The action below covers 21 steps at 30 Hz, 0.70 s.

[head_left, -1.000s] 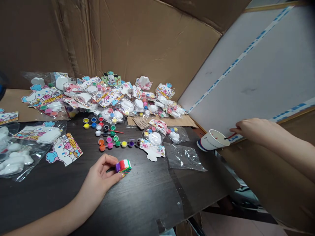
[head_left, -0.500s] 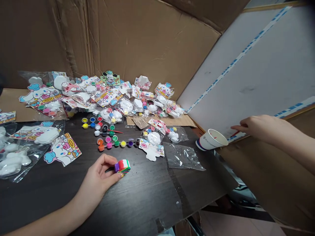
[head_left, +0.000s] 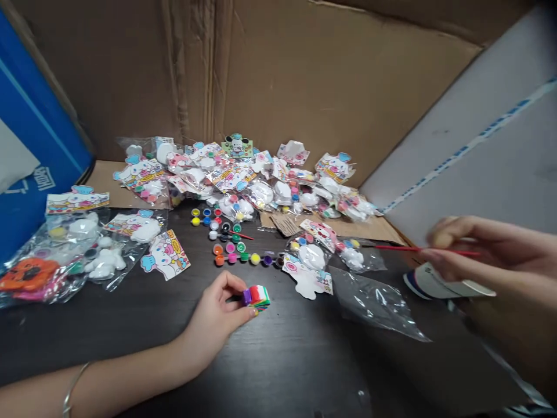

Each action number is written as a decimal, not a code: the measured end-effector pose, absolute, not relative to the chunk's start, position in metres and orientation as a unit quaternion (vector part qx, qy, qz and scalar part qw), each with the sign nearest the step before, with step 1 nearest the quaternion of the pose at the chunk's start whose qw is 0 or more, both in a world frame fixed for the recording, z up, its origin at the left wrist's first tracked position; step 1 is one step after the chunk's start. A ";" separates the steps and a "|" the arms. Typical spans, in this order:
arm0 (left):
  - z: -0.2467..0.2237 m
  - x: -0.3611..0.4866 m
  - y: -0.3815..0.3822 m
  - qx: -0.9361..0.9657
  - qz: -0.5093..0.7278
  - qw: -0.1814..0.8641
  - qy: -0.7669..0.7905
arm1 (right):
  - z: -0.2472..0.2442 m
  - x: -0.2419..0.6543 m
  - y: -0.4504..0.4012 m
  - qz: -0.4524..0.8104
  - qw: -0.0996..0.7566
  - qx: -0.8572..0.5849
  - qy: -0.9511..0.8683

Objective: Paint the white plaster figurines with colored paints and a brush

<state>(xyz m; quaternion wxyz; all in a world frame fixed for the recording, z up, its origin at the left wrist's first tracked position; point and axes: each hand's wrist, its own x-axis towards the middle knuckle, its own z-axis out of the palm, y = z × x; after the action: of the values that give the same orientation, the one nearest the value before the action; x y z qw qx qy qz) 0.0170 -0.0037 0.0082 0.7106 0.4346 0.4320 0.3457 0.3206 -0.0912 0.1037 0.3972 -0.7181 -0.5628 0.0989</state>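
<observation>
Between the thumb and fingers of my left hand is a small painted figurine, striped purple, red, white and green, held just over the dark tabletop. My right hand, a little blurred, pinches a thin red paintbrush whose dark tip points left. Below and partly behind that hand stands a white paper cup with a dark blue band. Beyond my left hand lie open paint pots in a row, orange through pink, green, yellow and purple, with more pots behind them.
Bagged white figurines with cartoon cards are heaped along the cardboard back wall. More bags lie at the left, near a blue box. A clear plastic bag and a cartoon card lie right of centre.
My right hand has moved left from beyond the cup to over it, bringing the paintbrush along. The view has turned left. My left hand keeps hold of the figurine.
</observation>
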 end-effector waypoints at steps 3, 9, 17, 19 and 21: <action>0.007 0.016 -0.003 0.429 0.344 0.715 0.432 | 0.088 0.262 -0.054 0.270 0.443 -0.612 -0.597; 0.004 0.018 -0.001 0.418 0.334 0.734 0.418 | 0.067 0.194 0.004 0.357 0.481 -0.533 -0.598; -0.001 0.015 -0.002 0.406 0.306 0.759 0.408 | 0.045 0.162 0.044 0.336 0.490 -0.551 -0.586; -0.001 0.016 -0.002 0.410 0.281 0.763 0.413 | 0.039 0.157 0.049 0.317 0.467 -0.553 -0.613; 0.000 0.016 -0.002 0.412 0.262 0.765 0.420 | 0.034 0.153 0.051 0.296 0.434 -0.561 -0.640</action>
<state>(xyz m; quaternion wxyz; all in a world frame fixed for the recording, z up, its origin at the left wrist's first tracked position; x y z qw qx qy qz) 0.0164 -0.0015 0.0004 0.7647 0.4122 0.4205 0.2616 0.1529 0.0511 0.0340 0.4343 -0.5611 -0.6397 0.2956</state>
